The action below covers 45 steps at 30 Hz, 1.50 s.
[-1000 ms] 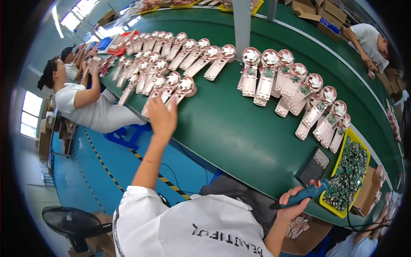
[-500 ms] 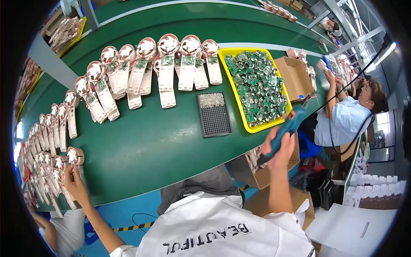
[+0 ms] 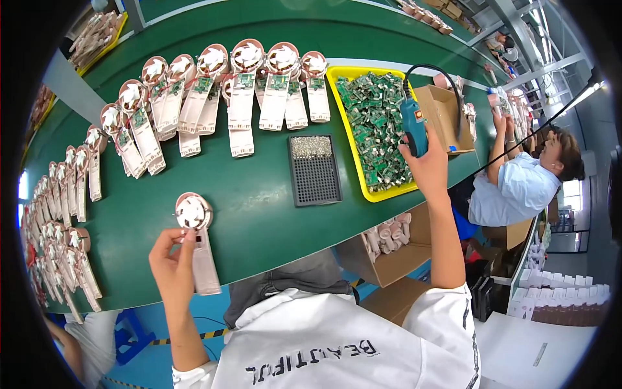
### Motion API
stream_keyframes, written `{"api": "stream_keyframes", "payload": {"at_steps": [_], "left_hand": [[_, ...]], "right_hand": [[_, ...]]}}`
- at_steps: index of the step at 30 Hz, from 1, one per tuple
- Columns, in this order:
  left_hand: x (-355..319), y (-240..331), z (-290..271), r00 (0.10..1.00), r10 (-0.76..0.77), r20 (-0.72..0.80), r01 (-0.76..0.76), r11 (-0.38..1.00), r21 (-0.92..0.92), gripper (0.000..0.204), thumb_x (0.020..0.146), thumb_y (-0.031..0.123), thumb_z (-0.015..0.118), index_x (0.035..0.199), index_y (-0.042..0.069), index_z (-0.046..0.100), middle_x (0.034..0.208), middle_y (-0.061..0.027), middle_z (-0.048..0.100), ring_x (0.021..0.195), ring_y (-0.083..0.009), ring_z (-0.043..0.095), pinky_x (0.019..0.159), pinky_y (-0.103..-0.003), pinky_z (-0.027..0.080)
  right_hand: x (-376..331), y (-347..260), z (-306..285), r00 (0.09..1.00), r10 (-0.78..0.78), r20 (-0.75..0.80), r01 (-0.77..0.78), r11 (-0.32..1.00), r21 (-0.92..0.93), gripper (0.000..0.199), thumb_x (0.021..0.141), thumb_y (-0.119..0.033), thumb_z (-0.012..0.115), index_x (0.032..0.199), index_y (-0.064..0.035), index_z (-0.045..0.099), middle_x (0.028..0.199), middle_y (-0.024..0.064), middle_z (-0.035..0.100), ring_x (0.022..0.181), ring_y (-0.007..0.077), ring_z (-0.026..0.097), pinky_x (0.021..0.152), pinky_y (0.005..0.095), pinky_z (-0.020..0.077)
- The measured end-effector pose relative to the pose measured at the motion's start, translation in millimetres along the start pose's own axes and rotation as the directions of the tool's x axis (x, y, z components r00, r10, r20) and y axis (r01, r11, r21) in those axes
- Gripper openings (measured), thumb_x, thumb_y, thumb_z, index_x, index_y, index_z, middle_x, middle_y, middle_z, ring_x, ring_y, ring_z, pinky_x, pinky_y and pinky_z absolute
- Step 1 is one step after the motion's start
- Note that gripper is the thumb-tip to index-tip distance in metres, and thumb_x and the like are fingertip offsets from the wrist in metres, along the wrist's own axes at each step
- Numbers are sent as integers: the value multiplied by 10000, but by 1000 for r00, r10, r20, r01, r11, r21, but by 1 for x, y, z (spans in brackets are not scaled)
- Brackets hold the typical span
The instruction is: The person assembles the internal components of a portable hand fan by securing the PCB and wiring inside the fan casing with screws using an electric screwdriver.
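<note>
A: Left hand [image 3: 173,262] is closed on a pink handheld fan half [image 3: 196,246], lying at the near edge of the green table [image 3: 259,194], round head away from the person. Fingers pinch the handle just below the head.

B: Right hand?

A: Right hand [image 3: 424,165] is wrapped around a blue electric screwdriver [image 3: 413,126], raised over the yellow tray [image 3: 359,188] of green circuit boards [image 3: 372,123]. Its cord loops up behind.

B: Progress?

A: My judgement: early on this unit. The screwdriver is well apart from the fan half, so no screw is being driven. The black screw plate [image 3: 314,170] sits between the two hands, with screws in its far rows.

B: And the rest?

A: A long arc of fan halves [image 3: 243,97] with boards fitted lies across the far table. I cannot tell which are screwed.
</note>
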<state>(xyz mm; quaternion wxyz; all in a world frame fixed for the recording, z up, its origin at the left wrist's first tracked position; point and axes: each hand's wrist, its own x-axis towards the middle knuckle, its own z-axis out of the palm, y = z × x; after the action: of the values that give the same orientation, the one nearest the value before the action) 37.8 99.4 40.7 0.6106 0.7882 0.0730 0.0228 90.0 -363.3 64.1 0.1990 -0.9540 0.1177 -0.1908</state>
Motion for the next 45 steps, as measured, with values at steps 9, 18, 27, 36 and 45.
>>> {"api": "stream_keyframes", "payload": {"at_steps": [9, 18, 27, 36, 45], "left_hand": [[-18, -29, 28, 995, 97, 21, -96, 994, -49, 79, 901, 63, 666, 908, -13, 647, 823, -41, 613, 772, -105, 537, 704, -236, 412], [-18, -38, 28, 994, 103, -29, -107, 966, -237, 55, 903, 16, 645, 921, -36, 653, 836, -52, 620, 753, -106, 547, 673, -228, 410], [-19, -42, 28, 992, 111, -63, -124, 950, -288, 51, 899, 7, 650, 923, -38, 655, 840, -57, 631, 750, -108, 541, 680, -238, 418], [-15, -35, 35, 902, 416, -118, -399, 906, 143, 38, 899, 3, 643, 923, -26, 649, 851, -75, 625, 870, -191, 534, 763, -288, 429], [-14, -30, 32, 947, 292, -132, -289, 956, 44, 87, 844, 4, 678, 931, 11, 669, 792, -62, 603, 820, -210, 527, 709, -309, 429]], "right_hand": [[5, -3, 8, 998, 56, -17, -57, 995, -79, 620, 777, -222, 783, 1320, -101, 508, 941, 216, 696, 863, 426, 668, 760, 470, 531], [-6, -27, -5, 988, 133, 77, -153, 890, 430, 578, 877, -196, 732, 1352, -64, 431, 859, 35, 617, 535, 101, 542, 479, 261, 458], [-8, -33, -16, 965, 202, 165, -259, 652, 713, 433, 1002, -227, 554, 1376, -91, 383, 870, 27, 547, 486, 62, 463, 417, 225, 386], [-10, -33, 12, 998, -7, -58, 0, 992, -123, 692, 776, -174, 792, 1373, -134, 445, 972, 218, 680, 870, 410, 673, 744, 438, 538], [0, -28, 4, 972, -163, -168, 144, 982, -122, 502, 832, -136, 746, 1285, -72, 540, 911, 152, 703, 821, 329, 694, 746, 385, 535]]}}
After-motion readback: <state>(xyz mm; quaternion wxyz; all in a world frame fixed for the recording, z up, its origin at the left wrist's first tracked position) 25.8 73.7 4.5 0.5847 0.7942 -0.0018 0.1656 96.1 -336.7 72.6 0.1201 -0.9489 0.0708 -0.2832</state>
